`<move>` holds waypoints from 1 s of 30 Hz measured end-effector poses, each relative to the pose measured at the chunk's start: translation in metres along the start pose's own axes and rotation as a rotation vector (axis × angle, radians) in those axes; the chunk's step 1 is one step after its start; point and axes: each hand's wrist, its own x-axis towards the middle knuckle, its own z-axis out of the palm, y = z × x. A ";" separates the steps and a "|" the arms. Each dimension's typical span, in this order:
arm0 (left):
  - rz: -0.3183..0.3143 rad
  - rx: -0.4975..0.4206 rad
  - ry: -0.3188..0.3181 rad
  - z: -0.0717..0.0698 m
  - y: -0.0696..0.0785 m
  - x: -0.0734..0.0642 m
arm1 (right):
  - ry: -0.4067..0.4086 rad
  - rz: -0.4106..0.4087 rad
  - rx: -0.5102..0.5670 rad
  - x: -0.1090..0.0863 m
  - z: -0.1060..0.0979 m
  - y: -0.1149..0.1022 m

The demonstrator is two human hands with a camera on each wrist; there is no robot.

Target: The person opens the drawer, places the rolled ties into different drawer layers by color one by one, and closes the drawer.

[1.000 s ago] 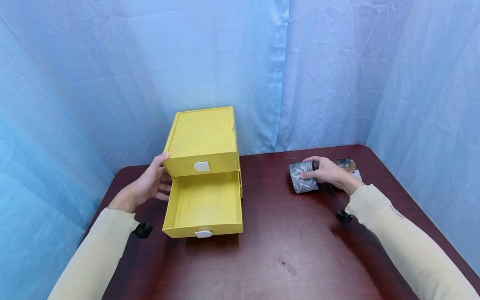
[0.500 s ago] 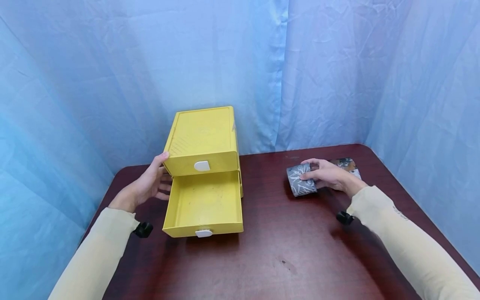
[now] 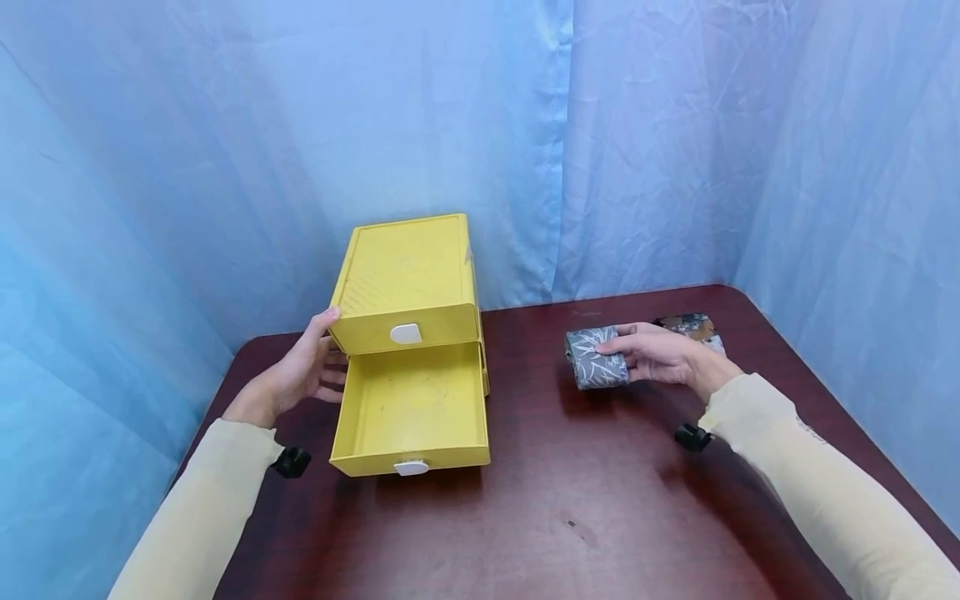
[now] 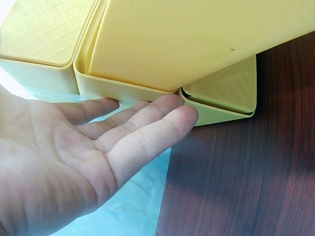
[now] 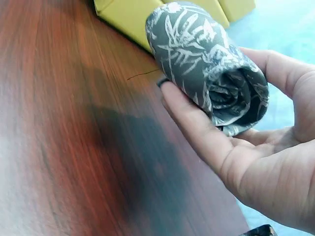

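A yellow drawer unit point(image 3: 405, 267) stands at the back left, its lower drawer point(image 3: 412, 408) pulled out and its top drawer point(image 3: 397, 329) pushed in. My left hand point(image 3: 303, 371) rests against the unit's left side, thumb at the top drawer's front corner. In the left wrist view its fingers point(image 4: 142, 140) are extended along the yellow side. My right hand point(image 3: 652, 354) holds a roll of grey cloth point(image 3: 596, 358) with a white leaf pattern, thumb and fingers around it. The right wrist view shows the spiral end of the rolled cloth point(image 5: 197, 59) and the table below it.
A second patterned item point(image 3: 693, 327), brown, black and white, lies on the dark red table point(image 3: 540, 500) behind my right wrist, partly hidden. Blue curtains point(image 3: 510, 150) hang along the back and both sides. A small dark mark sits on the table's front part.
My right hand has moved left with the rolled cloth, away from the other patterned item, and turned slightly. My left hand stays at the drawer unit; the drawers look unmoved.
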 end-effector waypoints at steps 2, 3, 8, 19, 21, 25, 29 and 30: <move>0.001 0.004 0.006 0.000 0.000 -0.001 | -0.036 0.005 0.032 0.001 0.003 0.001; 0.001 0.004 0.009 0.000 0.000 -0.002 | -0.052 0.004 0.049 0.001 0.005 0.001; -0.001 -0.006 0.017 0.001 -0.001 -0.002 | -0.113 -0.021 0.143 0.001 0.015 0.004; -0.021 -0.005 0.021 -0.002 0.000 -0.006 | -0.149 -0.049 0.076 0.003 0.045 0.013; -0.019 -0.001 0.021 -0.004 0.000 -0.007 | -0.152 -0.049 0.080 0.004 0.051 0.013; -0.012 0.008 0.020 -0.004 0.001 -0.007 | -0.149 -0.044 0.099 0.001 0.062 0.011; -0.014 0.012 0.014 -0.001 0.001 -0.004 | -0.168 -0.067 0.092 -0.008 0.071 0.011; -0.013 0.012 0.012 0.000 0.002 -0.003 | -0.173 -0.076 0.091 -0.010 0.073 0.011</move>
